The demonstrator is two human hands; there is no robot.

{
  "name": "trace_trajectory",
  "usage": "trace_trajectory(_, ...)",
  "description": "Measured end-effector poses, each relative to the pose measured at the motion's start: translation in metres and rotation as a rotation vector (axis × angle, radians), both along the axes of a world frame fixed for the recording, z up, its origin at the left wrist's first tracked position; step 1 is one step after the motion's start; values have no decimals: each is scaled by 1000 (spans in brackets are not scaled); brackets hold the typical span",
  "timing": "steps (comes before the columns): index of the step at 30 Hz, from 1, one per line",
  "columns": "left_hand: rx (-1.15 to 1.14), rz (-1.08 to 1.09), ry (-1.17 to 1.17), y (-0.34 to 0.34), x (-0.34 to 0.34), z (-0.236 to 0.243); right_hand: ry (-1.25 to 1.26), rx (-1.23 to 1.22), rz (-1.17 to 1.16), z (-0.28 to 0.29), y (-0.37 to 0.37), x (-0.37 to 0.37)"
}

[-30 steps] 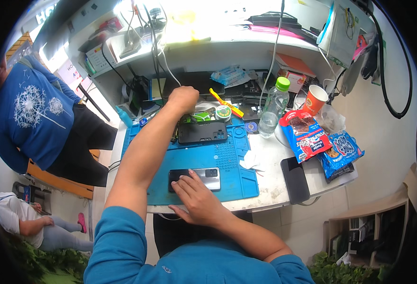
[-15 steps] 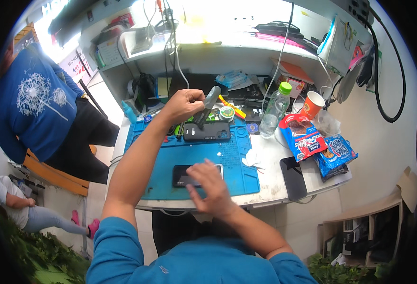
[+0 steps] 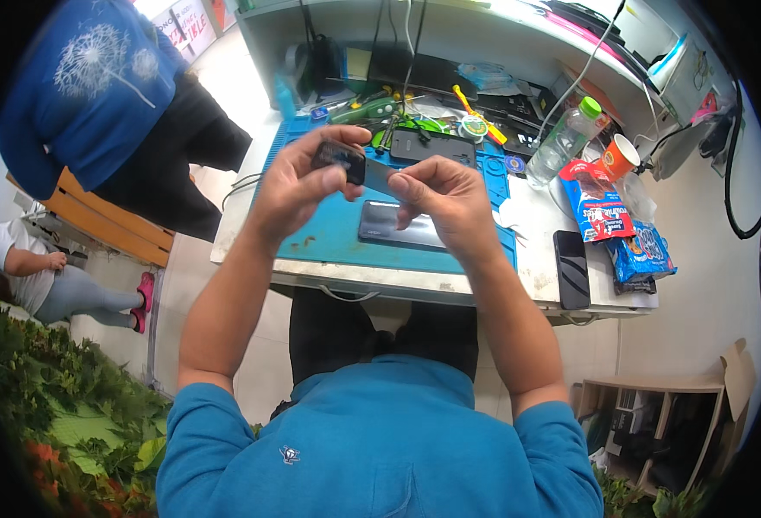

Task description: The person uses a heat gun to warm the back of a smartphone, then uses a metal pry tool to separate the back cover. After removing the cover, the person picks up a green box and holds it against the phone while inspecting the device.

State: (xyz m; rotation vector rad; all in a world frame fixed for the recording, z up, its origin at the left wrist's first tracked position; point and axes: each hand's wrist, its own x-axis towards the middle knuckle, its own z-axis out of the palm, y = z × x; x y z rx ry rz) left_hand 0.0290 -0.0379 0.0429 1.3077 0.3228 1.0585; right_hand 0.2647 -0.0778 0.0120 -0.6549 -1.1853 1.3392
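Observation:
Both my hands are raised over the blue repair mat (image 3: 320, 246), close together. My left hand (image 3: 298, 177) grips a thin, dark, glossy piece (image 3: 341, 161) between thumb and fingers. My right hand (image 3: 441, 198) pinches a greyish flat end beside it; whether this belongs to the same piece I cannot tell. Below the right hand a silver-grey phone (image 3: 389, 226) lies on the mat, partly covered by the fingers. Behind the hands rests a black phone case (image 3: 432, 147) with cut-outs.
Tools and cables crowd the mat's far side, with a yellow-handled tool (image 3: 480, 114). To the right stand a green-capped bottle (image 3: 564, 147) and an orange paper cup (image 3: 618, 158), near snack packets (image 3: 596, 207) and a black phone (image 3: 572, 269). A person in blue (image 3: 95, 95) stands left.
My left hand has come down and nearer with the dark piece. My right hand has lifted from the phone on the mat and now pinches beside the left. The view has shifted.

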Motion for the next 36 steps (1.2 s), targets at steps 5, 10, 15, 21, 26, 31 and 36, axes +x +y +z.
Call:
trace_trajectory(5,76,384,301,-18,-9,-49,-216,-64,-21,-26,1,-30)
trace_trajectory(10,76,463,931,-14,-40,-65,-1221,503,-257,-40,4,-5)
trace_trajectory(15,255,465,1225,-19,-37,-64,-1372,446,-102,-45,15,6)
trace_trajectory(21,-50,397,1059,-6,-33,-75,-1313,451,-157,-49,28,4)
trace_trajectory(26,-40,379,1027,-4,-25,-70,-1325,469,-122,-47,37,1)
trace_trajectory(31,-78,351,1043,4,-16,-73,-1379,449,-100,-42,41,-3)
trace_trajectory(36,-97,389,1049,8,-15,-88,-1369,443,-78,-41,41,-2)
